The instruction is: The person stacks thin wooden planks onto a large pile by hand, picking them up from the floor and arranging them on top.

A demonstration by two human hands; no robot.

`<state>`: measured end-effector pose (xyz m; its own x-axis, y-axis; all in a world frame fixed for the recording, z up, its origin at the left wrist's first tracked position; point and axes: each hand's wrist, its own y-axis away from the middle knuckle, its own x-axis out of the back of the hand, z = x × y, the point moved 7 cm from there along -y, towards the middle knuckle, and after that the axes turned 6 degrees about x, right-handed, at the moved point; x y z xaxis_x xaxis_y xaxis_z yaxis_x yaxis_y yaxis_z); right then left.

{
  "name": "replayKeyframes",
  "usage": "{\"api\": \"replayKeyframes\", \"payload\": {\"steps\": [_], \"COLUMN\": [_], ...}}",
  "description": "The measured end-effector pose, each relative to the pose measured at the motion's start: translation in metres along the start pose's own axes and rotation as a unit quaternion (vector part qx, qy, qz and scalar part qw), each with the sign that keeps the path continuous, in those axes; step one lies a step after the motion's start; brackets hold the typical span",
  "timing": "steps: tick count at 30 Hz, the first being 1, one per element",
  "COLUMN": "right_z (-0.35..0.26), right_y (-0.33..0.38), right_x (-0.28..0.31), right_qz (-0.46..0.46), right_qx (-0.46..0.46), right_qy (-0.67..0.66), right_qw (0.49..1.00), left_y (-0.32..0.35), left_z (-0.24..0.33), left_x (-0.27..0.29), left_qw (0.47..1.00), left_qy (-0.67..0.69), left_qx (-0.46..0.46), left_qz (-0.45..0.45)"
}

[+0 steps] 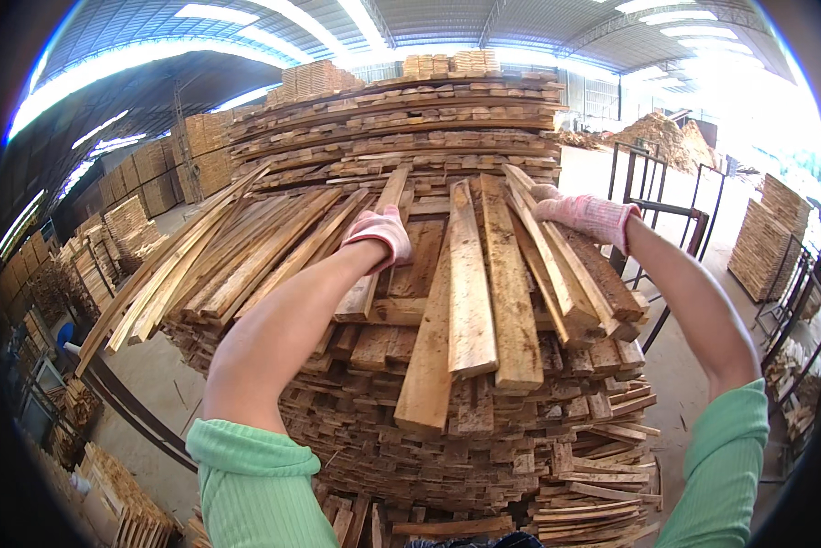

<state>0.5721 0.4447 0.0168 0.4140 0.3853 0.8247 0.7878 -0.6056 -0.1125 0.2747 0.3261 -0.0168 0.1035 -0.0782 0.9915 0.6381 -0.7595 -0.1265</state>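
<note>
My left hand (pixel 383 236), in a pink and white knit glove, is closed around a narrow wooden slat (pixel 393 188) on top of a large lumber stack. My right hand (pixel 586 216), gloved alike, grips a light wooden slat (pixel 553 258) by its far part; its fingertips are partly hidden. Between the hands, several loose boards (pixel 473 292) lie lengthwise, their near ends sticking out over the stack (pixel 401 457). More slats (pixel 264 260) fan out left of my left hand, some overhanging the stack's left side.
Behind rises a taller lumber pile (pixel 392 123). A dark metal rail (pixel 127 402) runs at the left, and metal frames (pixel 671 210) stand to the right. Other board stacks (pixel 768 237) line both sides. A heap of wood scraps (pixel 657 137) lies at the back right.
</note>
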Motion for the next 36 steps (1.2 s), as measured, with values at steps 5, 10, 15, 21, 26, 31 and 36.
{"api": "replayKeyframes", "payload": {"steps": [5,10,15,21,26,31,36], "right_z": [-0.018,-0.021,-0.002,0.013,-0.002,-0.084,-0.141], "right_y": [0.003,0.019,0.016,0.006,0.007,0.044,0.026], "right_x": [-0.002,-0.002,-0.002,-0.004,0.036,0.024,-0.017], "right_qz": [-0.060,-0.063,0.001,0.037,0.099,0.163,0.115], "right_qx": [-0.124,-0.122,-0.094,-0.064,-0.038,0.007,0.023], "right_qy": [0.180,0.028,0.001,-0.089,-0.099,-0.200,-0.163], "right_qw": [0.974,0.990,0.996,0.993,0.989,0.966,0.980], "left_y": [-0.001,0.005,0.025,0.043,0.034,0.004,-0.038], "left_z": [0.009,-0.021,-0.041,-0.013,0.025,-0.052,-0.116], "left_x": [0.004,0.032,0.014,0.040,0.017,0.000,-0.013], "left_qw": [0.994,0.957,0.950,0.998,0.989,0.999,0.991], "left_qy": [0.084,0.243,0.278,0.023,-0.082,-0.047,0.006], "left_qx": [0.066,-0.080,-0.068,-0.046,-0.111,0.001,0.039], "left_qz": [0.022,-0.136,-0.121,-0.037,0.048,0.002,-0.127]}}
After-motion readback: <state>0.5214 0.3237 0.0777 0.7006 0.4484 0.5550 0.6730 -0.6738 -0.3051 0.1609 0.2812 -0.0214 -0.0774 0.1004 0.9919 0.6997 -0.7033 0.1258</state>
